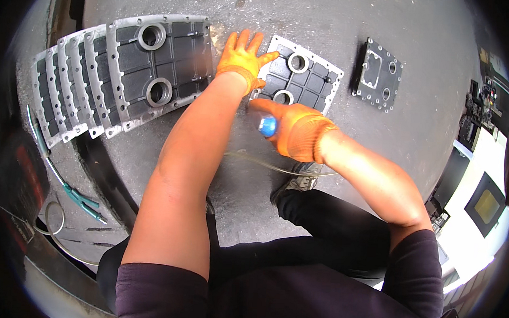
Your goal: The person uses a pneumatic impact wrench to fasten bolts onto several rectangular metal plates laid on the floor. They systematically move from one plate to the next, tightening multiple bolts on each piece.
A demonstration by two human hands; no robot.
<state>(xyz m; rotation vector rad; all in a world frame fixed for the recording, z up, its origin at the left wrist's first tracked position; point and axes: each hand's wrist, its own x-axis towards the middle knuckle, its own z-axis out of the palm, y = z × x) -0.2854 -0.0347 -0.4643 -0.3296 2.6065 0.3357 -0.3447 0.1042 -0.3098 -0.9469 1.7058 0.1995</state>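
Hands differ: left (239,60) spread on plate (312,77), right (294,126) closed around blue-ended tool (268,126).

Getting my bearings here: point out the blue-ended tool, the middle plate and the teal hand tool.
Blue-ended tool (268,126): head view, on its blue end.
Middle plate (303,81): head view, on its dark ribbed face.
Teal hand tool (79,197): head view, on its body.

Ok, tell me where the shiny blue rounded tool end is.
In the head view, the blue tool end is just above centre, in the orange-gloved right hand, below the grey-and-black rectangular metal plate.
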